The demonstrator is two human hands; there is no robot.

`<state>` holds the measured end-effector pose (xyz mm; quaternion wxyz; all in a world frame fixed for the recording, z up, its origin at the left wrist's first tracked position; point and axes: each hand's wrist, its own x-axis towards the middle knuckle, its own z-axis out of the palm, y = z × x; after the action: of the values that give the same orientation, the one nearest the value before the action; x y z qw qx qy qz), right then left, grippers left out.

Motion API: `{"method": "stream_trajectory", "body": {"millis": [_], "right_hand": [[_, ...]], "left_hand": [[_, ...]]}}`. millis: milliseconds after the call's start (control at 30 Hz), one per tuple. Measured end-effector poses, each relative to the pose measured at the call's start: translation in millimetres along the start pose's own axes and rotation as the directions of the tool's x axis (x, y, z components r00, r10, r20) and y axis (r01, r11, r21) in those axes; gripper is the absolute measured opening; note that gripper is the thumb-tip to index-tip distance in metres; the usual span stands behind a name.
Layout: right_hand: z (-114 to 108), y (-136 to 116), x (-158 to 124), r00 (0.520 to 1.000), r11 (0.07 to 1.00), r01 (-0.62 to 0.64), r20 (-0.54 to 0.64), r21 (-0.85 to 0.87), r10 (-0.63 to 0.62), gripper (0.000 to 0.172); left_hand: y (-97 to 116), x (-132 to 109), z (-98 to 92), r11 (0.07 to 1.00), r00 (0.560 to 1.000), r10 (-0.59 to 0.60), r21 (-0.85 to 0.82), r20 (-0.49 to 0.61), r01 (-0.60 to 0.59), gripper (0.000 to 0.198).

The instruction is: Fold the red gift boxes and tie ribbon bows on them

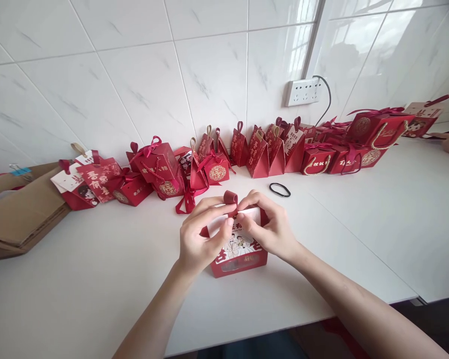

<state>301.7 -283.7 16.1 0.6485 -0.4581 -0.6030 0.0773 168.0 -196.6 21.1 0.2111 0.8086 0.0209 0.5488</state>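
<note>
Status as we read it: box point(239, 260) is folded up and standing on the table point(97, 279), near centre, just in front of us; body looks closed, so we judge the folding done; what's left is the top closure, since the ribbon point(231, 197) is only a short loop sticking up from the top edge, not tied or tucked.

Left hand point(199, 242): fingers curled, thumb and forefinger pinched shut on the ribbon loop; right hand point(272, 228): thumb and forefinger closed on the box's top edge right at the ribbon's base; fingertips of the two hands nearly meet.

Box itself: red card, white front panel with a cartoon couple and red characters, clear window strip along the bottom; the ribbon is dark red and looks stiff enough to hold its curl.

Around it: a long row of finished boxes point(258, 154) along the far wall, left to right, most with ribbon or rope handles; black hair tie point(280, 189) just beyond the right hand; flat cardboard point(22, 214) at far left; wall socket point(303, 92) above the row.
</note>
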Motion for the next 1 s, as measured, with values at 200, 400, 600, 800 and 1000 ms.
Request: {"method": "stream_trajectory", "body": {"millis": [200,400,600,800,1000], "right_hand": [[0.1,1.3,0.5,1.000,1.000,0.024,0.005,0.009,-0.024,0.006],[0.3,1.5,-1.3,1.000,1.000,-0.004,-0.006,-0.010,0.004,0.002],[0.4,2.9,-0.7,1.000,1.000,-0.007,-0.003,-0.003,0.007,0.004],[1.2,2.2,-0.1,1.000,1.000,-0.013,-0.007,0.006,0.013,0.004],[-1.5,2.4,1.0,1.000,1.000,0.000,0.013,0.028,0.000,0.006]], "left_hand": [[1.9,1.0,1.1,1.000,1.000,-0.020,-0.006,-0.008,0.020,0.025],[0.8,1.7,1.2,0.998,0.999,-0.039,-0.045,0.000,0.039,0.024],[2.2,1.7,1.8,0.999,0.999,-0.036,-0.036,-0.007,0.036,0.028],[3.2,3.2,1.8,0.999,0.999,-0.042,-0.034,-0.002,0.042,0.027],[1.0,3.3,0.5,0.997,0.998,-0.053,-0.049,0.017,0.053,0.024]]}}
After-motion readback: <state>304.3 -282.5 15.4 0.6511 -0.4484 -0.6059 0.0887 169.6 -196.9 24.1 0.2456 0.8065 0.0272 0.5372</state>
